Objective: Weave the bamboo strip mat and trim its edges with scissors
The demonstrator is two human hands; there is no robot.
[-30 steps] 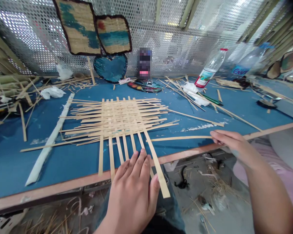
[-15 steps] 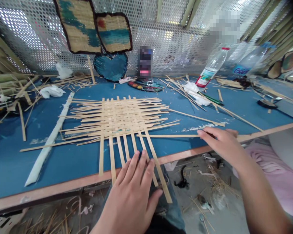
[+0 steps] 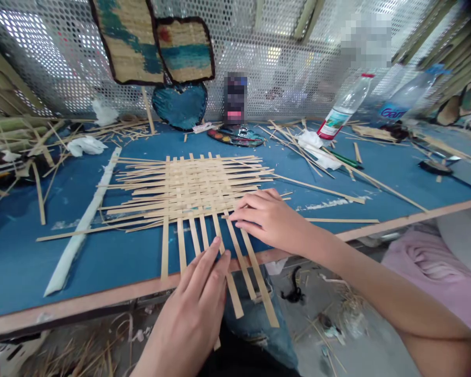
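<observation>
A partly woven bamboo mat lies on the blue table, with strip ends sticking out on its sides and several long ones hanging over the front edge. My left hand rests over these front strips, fingers stretched out and thumb hidden. At the mat's front right corner, my right hand has its fingers closed around the left end of a loose bamboo strip. The strip passes behind that hand and comes out to its right along the table edge.
A pale flat stick lies left of the mat. Behind stand a heart-shaped blue piece, a phone, a paint palette and a red-capped bottle. Loose strips and crumpled tissue lie right of the mat.
My right hand has moved left along the loose strip, from its far end to the mat's corner. My left hand has shifted slightly left and its fingers have drawn together.
</observation>
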